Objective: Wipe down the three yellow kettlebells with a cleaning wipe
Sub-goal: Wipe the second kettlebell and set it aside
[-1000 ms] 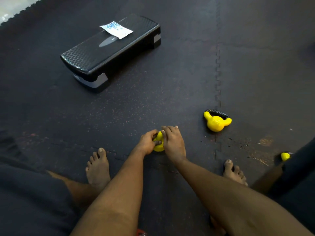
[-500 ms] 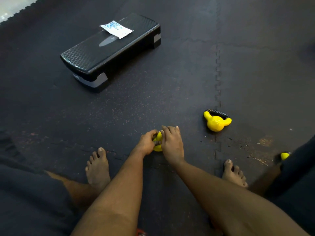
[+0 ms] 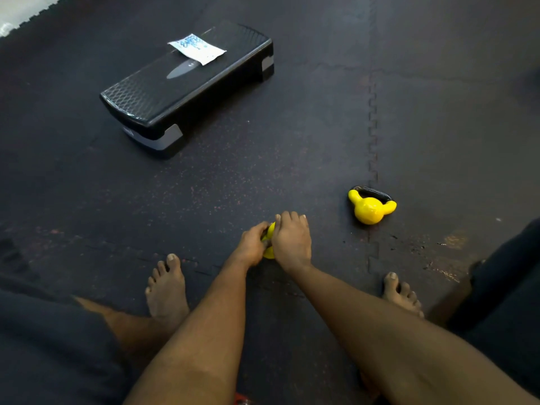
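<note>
A small yellow kettlebell (image 3: 269, 246) stands on the dark floor mat between my feet, mostly covered by both hands. My left hand (image 3: 252, 244) grips its left side with curled fingers. My right hand (image 3: 292, 241) lies over its top and right side, fingers curled down around it. No wipe shows under either hand. A second yellow kettlebell (image 3: 369, 210) with a black handle lies tipped on the mat to the right, apart from my hands.
A black aerobic step (image 3: 187, 86) sits at the back left with a white and blue wipe packet (image 3: 197, 49) on top. My bare feet (image 3: 166, 290) flank the kettlebell. My dark-clothed right knee (image 3: 508, 287) fills the right edge. Interlocking mat seams run across the floor.
My hands have drawn closer around the kettlebell, so less yellow shows. The bit of a third yellow kettlebell at the right edge is now hidden behind my knee.
</note>
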Available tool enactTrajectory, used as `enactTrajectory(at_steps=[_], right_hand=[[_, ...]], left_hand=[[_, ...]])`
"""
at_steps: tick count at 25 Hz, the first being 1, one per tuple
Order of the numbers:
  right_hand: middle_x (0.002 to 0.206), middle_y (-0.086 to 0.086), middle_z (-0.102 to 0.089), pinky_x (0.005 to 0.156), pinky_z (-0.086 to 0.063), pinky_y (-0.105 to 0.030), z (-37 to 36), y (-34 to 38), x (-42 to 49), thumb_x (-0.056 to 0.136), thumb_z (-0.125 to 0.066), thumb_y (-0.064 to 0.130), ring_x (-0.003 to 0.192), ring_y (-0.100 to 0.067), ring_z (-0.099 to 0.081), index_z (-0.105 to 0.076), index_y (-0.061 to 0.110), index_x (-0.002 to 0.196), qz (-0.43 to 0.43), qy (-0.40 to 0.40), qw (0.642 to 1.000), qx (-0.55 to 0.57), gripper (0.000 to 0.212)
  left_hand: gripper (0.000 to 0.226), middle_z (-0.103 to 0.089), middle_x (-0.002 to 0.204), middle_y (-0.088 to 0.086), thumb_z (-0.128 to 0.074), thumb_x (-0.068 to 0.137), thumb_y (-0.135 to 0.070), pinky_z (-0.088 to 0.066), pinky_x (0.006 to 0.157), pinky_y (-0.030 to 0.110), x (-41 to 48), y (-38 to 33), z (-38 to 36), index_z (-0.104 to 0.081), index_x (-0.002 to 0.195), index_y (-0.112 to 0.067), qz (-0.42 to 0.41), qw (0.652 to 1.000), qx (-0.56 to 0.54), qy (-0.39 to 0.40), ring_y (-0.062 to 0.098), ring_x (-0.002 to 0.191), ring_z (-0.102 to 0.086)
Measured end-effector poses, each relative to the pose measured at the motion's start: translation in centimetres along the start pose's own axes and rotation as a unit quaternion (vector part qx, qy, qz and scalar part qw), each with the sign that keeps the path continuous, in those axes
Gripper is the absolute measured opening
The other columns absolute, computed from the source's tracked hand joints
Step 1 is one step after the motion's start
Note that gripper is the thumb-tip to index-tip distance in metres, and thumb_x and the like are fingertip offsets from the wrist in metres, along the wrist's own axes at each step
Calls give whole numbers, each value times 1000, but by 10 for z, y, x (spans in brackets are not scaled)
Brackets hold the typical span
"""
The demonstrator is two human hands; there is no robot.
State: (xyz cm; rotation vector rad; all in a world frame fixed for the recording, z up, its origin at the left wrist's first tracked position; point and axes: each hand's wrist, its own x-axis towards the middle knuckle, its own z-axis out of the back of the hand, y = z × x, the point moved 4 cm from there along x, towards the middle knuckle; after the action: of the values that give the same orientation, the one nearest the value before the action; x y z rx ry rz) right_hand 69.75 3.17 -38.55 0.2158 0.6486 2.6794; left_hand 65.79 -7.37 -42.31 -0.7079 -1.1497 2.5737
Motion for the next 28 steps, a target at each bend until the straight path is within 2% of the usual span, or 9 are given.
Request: enactTrajectory(at_steps=[4,9,13,16,19,21,23,26,28], right_hand=[[96,-6,-60,108,-35,-44,-5,-5,-3,101,-33,26,95,-26,-55,-60,13,95,43,-8,999,-7,31],[103,-20,-68,93,-44,-43,8,-2,28,101,-34,28,100,-39,-61,-66,3,98,-64,103,992,16,41],[101,-8,-59,101,-39,-46,-2,-11,-7,102,-35,28,97,-28,-53,-58,12,101,9,-28,998,51,29],[120,-5,-53,113,-29,-42,-9,-19,-14,102,-31,32,114,-22,-46,-51,13,123,39,-17,995,88,34],[113,-8,-58,106,-34,-44,-17,-40,-3,102,-27,37,109,-28,-51,-54,16,111,-49,18,989,135,35],[111,-9,-64,101,-38,-43,-24,-62,2,103,-23,44,111,-30,-54,-57,17,105,-176,79,950,246,43],[113,-10,-65,101,-38,-41,-27,-69,0,103,-22,47,114,-29,-54,-59,15,108,-222,98,926,289,48],[125,-13,-56,107,-31,-39,-18,-41,-3,101,-21,48,124,-29,-45,-54,7,120,-164,43,948,268,56],[146,-9,-41,118,-20,-37,-15,-22,-9,97,-15,56,140,-22,-29,-40,8,139,-96,34,963,251,69]], left_hand=[[20,-63,95,-2,-59,88,-3,-36,69,16,-1,-2,2,-62,104,-13,8,1000,2,-4,10,90,-55],[14,-63,94,2,-63,87,-7,-36,71,22,2,-1,-3,-60,99,-14,-3,1000,4,-9,15,90,-56],[20,-65,95,2,-61,87,-5,-45,77,27,1,1,-2,-58,95,-22,5,1000,-21,3,15,91,-57],[21,-67,99,4,-65,86,-8,-48,85,33,1,2,-1,-62,103,-19,10,1000,-24,2,18,94,-60],[25,-69,101,7,-67,85,-11,-46,83,31,5,3,-3,-63,109,-17,6,1000,-18,-12,20,93,-60],[25,-68,100,8,-67,85,-12,-45,81,30,4,4,-3,-62,109,-16,6,1000,-13,-13,19,91,-59],[25,-68,101,7,-67,86,-12,-45,82,29,5,6,-4,-62,110,-16,10,1000,-14,-12,18,90,-58],[26,-68,102,7,-67,86,-12,-46,85,32,8,5,-4,-63,111,-17,12,1000,-12,-12,21,94,-60],[26,-68,104,6,-66,86,-11,-47,87,34,10,3,-2,-63,112,-15,14,1000,-8,-9,22,97,-61]])
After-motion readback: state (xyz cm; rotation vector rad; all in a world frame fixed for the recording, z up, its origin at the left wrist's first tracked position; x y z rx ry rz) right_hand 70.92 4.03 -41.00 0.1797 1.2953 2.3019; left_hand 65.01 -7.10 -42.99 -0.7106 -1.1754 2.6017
